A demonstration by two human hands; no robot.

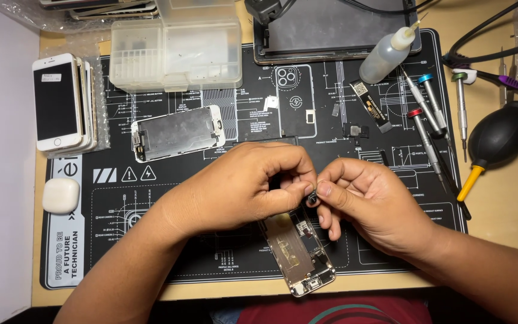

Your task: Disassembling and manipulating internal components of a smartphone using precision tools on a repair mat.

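My left hand [247, 183] and my right hand [370, 201] meet fingertip to fingertip over an opened phone body [298, 252] near the front of the black repair mat [181, 240]. Together they pinch a tiny dark part [312, 197] just above the phone's upper end. The phone lies at a slant with its inner boards showing, its top hidden under my left hand. A detached phone screen panel [178, 133] lies face down on the mat, left of and beyond my left hand.
A stack of phones [61, 102] and a small white case [61, 195] sit at left. Clear plastic boxes [175, 54] and a tablet [337, 27] stand at the back. A squeeze bottle [388, 54], several screwdrivers [427, 114] and a black air blower [499, 135] lie at right.
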